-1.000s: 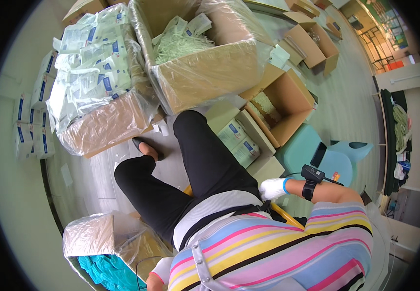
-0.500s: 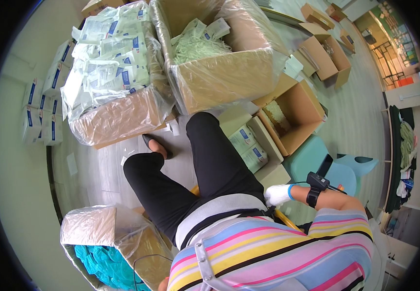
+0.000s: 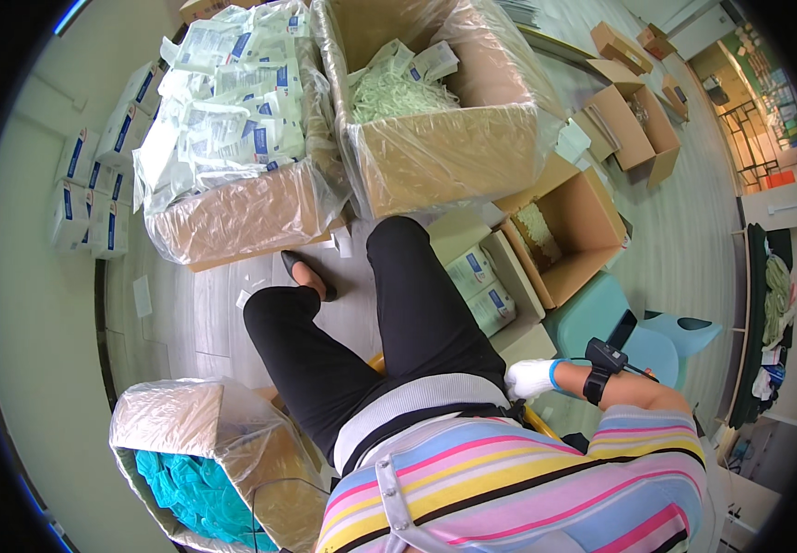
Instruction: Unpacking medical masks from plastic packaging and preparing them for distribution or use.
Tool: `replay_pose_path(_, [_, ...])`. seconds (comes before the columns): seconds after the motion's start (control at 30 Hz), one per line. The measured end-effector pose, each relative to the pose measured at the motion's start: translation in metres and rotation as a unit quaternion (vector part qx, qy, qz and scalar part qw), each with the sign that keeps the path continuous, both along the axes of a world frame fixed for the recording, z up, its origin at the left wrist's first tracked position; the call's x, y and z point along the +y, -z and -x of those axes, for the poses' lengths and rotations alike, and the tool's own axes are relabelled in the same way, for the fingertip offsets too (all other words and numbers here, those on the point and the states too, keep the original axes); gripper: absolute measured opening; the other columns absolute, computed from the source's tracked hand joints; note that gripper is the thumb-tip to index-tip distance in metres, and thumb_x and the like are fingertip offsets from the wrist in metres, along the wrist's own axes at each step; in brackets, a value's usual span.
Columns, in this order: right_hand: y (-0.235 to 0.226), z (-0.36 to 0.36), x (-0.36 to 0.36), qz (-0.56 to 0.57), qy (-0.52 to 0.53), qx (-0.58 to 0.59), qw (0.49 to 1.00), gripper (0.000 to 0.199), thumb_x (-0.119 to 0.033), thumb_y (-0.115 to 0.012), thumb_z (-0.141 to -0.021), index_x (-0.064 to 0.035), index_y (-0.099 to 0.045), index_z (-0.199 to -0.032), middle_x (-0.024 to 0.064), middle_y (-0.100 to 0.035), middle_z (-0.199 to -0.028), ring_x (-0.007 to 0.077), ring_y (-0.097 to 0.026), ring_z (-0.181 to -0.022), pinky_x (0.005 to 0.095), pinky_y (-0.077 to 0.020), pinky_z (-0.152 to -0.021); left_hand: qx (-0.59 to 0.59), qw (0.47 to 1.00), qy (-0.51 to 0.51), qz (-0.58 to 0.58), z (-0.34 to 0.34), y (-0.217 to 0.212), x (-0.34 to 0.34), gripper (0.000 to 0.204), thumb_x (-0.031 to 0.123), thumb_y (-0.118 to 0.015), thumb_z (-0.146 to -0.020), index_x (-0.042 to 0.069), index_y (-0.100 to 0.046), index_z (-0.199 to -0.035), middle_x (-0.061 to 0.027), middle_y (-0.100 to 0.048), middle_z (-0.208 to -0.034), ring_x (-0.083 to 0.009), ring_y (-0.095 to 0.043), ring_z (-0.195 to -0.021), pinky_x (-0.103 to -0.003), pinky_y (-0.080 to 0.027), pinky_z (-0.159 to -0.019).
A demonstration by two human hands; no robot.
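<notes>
My right hand (image 3: pixel 529 378) wears a white glove and rests against my right hip, by the hem of my striped top (image 3: pixel 509 479). A black band with a small device (image 3: pixel 600 358) wraps that wrist. The fingertips are tucked behind my waist, so what they grip is hidden. My left hand is out of view. I sit with my legs in black trousers (image 3: pixel 389 313) stretched forward. One foot in a dark flat shoe (image 3: pixel 306 274) rests on the floor.
Ahead stand a plastic-lined carton of white and blue packets (image 3: pixel 233 120) and one of pale green items (image 3: pixel 417 92). To the right are a small box of packets (image 3: pixel 481 286), an open brown box (image 3: pixel 569 230) and a teal stool (image 3: pixel 629 332). A lined box of teal material (image 3: pixel 200 470) sits lower left.
The view has shifted a little, so the cartons sit slightly further right in the picture. My right hand stays at my hip.
</notes>
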State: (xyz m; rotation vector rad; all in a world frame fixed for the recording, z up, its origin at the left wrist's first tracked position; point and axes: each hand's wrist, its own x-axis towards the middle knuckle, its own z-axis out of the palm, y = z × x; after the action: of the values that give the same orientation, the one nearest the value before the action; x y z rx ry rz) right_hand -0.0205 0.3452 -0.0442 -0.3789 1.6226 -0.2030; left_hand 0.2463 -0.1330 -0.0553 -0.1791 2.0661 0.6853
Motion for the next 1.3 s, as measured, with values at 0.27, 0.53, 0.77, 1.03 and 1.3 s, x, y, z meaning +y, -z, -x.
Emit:
replay_pose_path(0.27, [-0.003, 0.002, -0.002, -0.008, -0.018, 0.003, 1.000, 0.033, -0.030, -0.061, -0.081, -0.0029, -0.070, -0.097, 0.0186, -0.070, -0.089, 0.0355, -0.066, -0.084, 0.0429, -0.0509, -0.075, -0.017, 1.000, -0.004, -0.006, 0.000, -0.002, 0.002, 0.024, 0.024, -0.055, -0.091, 0.011, -0.073, -0.099, -0.0162, -0.069, -0.094, -0.0243, -0.067, -0.087, -0.038, -0.051, -0.077])
replay_pose_path(0.53, [-0.009, 0.004, -0.005, -0.011, -0.013, -0.003, 1.000, 0.032, -0.030, -0.060, -0.081, -0.0037, -0.070, -0.096, 0.0182, -0.070, -0.089, 0.0343, -0.067, -0.084, 0.0426, -0.0514, -0.075, -0.030, 0.999, -0.008, -0.013, 0.006, -0.001, 0.002, 0.024, 0.025, -0.055, -0.091, 0.011, -0.073, -0.100, -0.0164, -0.069, -0.095, -0.0242, -0.067, -0.089, -0.038, -0.051, -0.079])
replay_pose_path(0.77, [0.002, -0.005, 0.005, 0.012, 0.017, 0.034, 0.999, 0.028, -0.026, -0.060, -0.077, -0.0036, -0.071, -0.091, 0.0168, -0.070, -0.083, 0.0323, -0.069, -0.081, 0.0418, -0.0526, -0.072, -0.043, 0.999, 0.016, -0.025, 0.026, 0.002, -0.004, 0.024, 0.025, -0.055, -0.091, 0.012, -0.073, -0.101, -0.0165, -0.069, -0.097, -0.0241, -0.067, -0.091, -0.038, -0.051, -0.080])
replay_pose_path(1.03, [-0.015, 0.004, -0.004, -0.016, 0.012, -0.011, 1.000, 0.031, -0.029, -0.058, -0.082, -0.0034, -0.070, -0.096, 0.0177, -0.069, -0.086, 0.0335, -0.066, -0.081, 0.0435, -0.0509, -0.074, -0.058, 0.995, 0.063, -0.045, 0.062, 0.014, -0.010, 0.025, 0.026, -0.055, -0.091, 0.012, -0.073, -0.102, -0.0167, -0.069, -0.099, -0.0239, -0.067, -0.093, -0.038, -0.051, -0.082])
replay_pose_path(1.3, [-0.011, 0.004, -0.002, 0.000, 0.003, 0.000, 1.000, 0.030, -0.029, -0.058, -0.080, -0.0035, -0.070, -0.091, 0.0176, -0.069, -0.083, 0.0335, -0.067, -0.079, 0.0429, -0.0511, -0.072, -0.090, 0.994, 0.042, -0.048, 0.044, 0.006, -0.009, 0.026, 0.027, -0.055, -0.091, 0.013, -0.073, -0.103, -0.0168, -0.069, -0.101, -0.0238, -0.067, -0.095, -0.038, -0.050, -0.083])
